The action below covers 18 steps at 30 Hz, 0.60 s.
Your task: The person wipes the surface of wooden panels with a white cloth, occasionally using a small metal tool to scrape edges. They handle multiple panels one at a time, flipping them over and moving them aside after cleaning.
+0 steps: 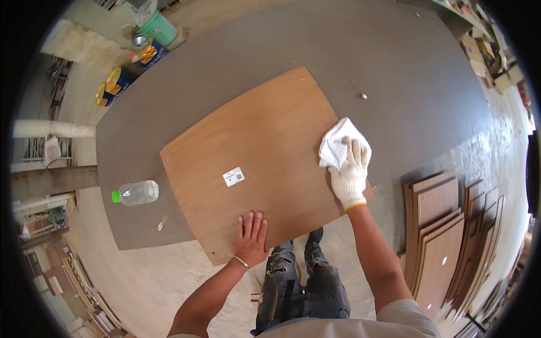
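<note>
A brown wood-grain panel (259, 152) with a small white label (234, 176) lies flat on a large grey-brown tabletop, its near edge overhanging. My bare left hand (252, 238) rests on the panel's near edge with fingers extended and holds nothing. A bracelet circles that wrist. At the panel's right edge, my right hand (350, 177), in a white knitted glove, holds a folded white cloth (337, 141) against the wood. The cloth hangs partly past the edge, and its underside is hidden.
On the grey-brown tabletop (394, 67), a clear bottle with a green cap (138, 193) lies on its side at left. Brown panels (437, 225) stand stacked on the floor at right. Blue-and-yellow cans (119, 81) and a green bucket (159, 29) stand beyond the far-left edge.
</note>
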### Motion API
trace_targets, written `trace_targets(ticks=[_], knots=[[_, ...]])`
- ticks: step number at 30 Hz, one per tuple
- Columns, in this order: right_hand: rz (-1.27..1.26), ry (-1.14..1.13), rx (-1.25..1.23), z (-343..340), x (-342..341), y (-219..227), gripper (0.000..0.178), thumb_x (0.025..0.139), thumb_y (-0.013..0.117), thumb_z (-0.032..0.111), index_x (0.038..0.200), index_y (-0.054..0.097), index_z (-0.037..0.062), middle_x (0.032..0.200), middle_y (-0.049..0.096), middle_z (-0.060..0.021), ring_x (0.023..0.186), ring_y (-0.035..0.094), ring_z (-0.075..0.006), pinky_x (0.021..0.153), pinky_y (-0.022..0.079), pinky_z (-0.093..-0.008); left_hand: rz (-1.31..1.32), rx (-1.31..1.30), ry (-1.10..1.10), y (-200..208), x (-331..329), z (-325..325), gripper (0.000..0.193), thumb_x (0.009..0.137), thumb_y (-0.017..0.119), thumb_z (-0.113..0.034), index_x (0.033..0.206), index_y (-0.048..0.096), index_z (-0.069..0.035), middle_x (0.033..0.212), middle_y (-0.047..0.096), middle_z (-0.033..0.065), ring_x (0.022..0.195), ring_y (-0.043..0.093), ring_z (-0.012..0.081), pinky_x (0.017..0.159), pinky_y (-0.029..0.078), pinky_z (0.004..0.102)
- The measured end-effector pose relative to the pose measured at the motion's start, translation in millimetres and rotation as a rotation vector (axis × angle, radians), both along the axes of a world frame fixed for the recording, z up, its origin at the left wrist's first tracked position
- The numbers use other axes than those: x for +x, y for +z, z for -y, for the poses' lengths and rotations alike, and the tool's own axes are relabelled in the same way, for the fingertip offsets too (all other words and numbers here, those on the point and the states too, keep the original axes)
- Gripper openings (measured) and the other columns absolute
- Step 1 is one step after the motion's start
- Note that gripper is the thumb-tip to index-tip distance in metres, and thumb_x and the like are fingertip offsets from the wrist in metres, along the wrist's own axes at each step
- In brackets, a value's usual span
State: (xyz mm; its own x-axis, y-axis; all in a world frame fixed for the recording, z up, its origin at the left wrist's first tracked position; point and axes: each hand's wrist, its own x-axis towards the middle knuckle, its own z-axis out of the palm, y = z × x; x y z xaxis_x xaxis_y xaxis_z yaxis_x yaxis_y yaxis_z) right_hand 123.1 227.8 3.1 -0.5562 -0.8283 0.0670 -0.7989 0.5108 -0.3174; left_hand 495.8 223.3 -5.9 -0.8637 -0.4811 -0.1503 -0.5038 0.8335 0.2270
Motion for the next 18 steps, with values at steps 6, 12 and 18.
trace_targets(ticks=[6, 12, 18], knots=[[-0.013, 0.060, -0.076, 121, -3, 0, 0.074, 0.081, 0.076, 0.026, 0.145, 0.052, -0.0013, 0.155, 0.046, -0.0130, 0.149, 0.033, -0.0406, 0.128, 0.019, -0.0509, 0.045, 0.090, 0.059, 5, -8, -3, 0.091, 0.078, 0.076, -0.029, 0.155, 0.038, 0.003, 0.168, 0.027, 0.0237, 0.157, 0.021, 0.0453, 0.124, 0.014, 0.0709], [0.183, 0.322, -0.018, 0, 84, 23, 0.069, 0.081, 0.071, 0.019, 0.144, 0.052, -0.0012, 0.152, 0.047, -0.0210, 0.146, 0.033, -0.0487, 0.127, 0.019, -0.0564, 0.131, -0.101, 0.051, -3, -1, -36, 0.065, 0.098, 0.053, -0.022, 0.156, 0.038, 0.004, 0.168, 0.029, 0.0234, 0.156, 0.024, 0.0448, 0.122, 0.019, 0.0714], [0.140, 0.501, 0.109, -171, 111, 50, 0.055, 0.078, 0.071, 0.023, 0.132, 0.063, 0.0163, 0.139, 0.056, -0.0134, 0.139, 0.044, -0.0397, 0.122, 0.024, -0.0624, 0.129, -0.163, 0.123, -2, 13, -105, 0.059, 0.099, 0.049, -0.018, 0.153, 0.042, 0.006, 0.165, 0.032, 0.0274, 0.155, 0.026, 0.0473, 0.119, 0.020, 0.0754]])
